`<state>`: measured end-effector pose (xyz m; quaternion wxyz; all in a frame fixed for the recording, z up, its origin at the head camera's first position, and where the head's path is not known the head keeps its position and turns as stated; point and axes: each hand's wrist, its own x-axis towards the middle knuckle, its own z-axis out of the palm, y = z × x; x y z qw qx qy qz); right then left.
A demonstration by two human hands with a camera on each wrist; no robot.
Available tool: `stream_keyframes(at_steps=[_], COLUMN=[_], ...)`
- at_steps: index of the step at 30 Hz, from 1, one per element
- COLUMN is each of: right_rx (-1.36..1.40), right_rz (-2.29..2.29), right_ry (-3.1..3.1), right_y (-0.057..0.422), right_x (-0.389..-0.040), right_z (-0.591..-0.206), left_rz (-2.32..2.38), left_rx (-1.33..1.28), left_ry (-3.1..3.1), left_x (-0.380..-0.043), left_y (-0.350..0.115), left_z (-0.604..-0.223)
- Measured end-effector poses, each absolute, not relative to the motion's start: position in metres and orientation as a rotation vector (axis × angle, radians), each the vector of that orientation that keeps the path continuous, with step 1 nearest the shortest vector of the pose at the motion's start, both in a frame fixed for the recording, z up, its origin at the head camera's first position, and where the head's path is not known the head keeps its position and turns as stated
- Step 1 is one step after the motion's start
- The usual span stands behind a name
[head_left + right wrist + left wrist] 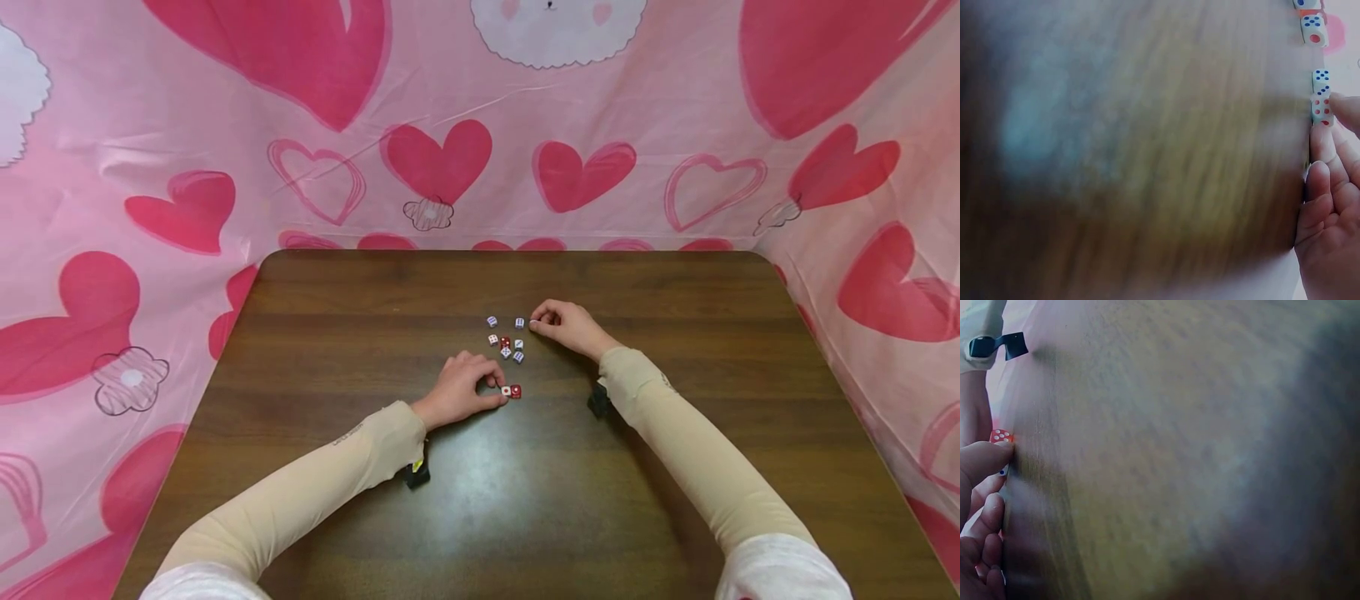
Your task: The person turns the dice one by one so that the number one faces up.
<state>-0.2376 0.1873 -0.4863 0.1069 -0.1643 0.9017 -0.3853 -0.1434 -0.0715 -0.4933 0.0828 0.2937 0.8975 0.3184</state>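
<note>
Close to the front of the dice group, my left hand (467,387) pinches a white die (506,391) between thumb and index finger. A red die (516,391) sits right beside it on the table; in the left wrist view the thumb partly covers this red die (1000,434). Farther back, my right hand (567,327) holds another white die (533,324) between thumb and fingertips. Red pips mark that held die (1322,108) in the right wrist view, and a blue-pipped die (1321,79) appears just past it.
Several white dice lie loosely between the hands, among them one at the back left (492,321) and one at the back right (520,322). A red die (505,342) is in their midst. Brown wooden table (360,292); a pink heart-patterned cloth (330,167) hangs behind and beside it.
</note>
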Motion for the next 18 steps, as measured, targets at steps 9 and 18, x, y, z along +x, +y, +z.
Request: stream_keyframes(at_steps=[9,18], right_rx=[-0.489,-0.483], right_rz=[-1.147,-1.135], right_ry=[2.620,2.608], right_y=[0.1884,0.1895], right_x=[-0.2356,-0.2351], right_z=[-0.4855,-0.4854], left_rz=[0.956,0.971], left_rx=[0.867,0.876], left_ry=[2.684,2.682], left_x=[-0.1438,-0.1407], left_y=[-0.0712,-0.0712], left_z=[-0.4971,-0.4931])
